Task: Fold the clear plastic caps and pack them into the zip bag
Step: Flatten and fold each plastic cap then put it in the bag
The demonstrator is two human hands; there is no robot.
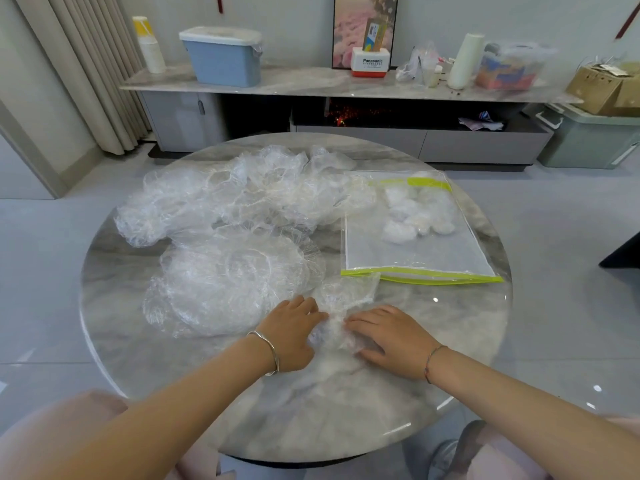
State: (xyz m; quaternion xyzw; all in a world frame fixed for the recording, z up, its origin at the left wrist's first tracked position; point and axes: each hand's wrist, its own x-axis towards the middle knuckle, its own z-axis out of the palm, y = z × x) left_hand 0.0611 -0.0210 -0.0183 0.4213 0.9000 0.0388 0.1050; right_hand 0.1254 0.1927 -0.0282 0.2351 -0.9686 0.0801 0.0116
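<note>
Head view: my left hand [294, 327] and right hand [391, 337] press one cap [346, 296], fingers [370, 317] flat, mid-fold between the fingertips. Next, I judge, it goes into the zip bag [415, 258] beyond my right fingers.

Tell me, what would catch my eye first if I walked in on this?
A big heap of loose clear plastic caps sprawls over the far and left part of the round marble table. To its right lies a green-edged zip bag with a few folded caps inside. Near the front edge, the left hand and right hand press on one cap between them.
</note>
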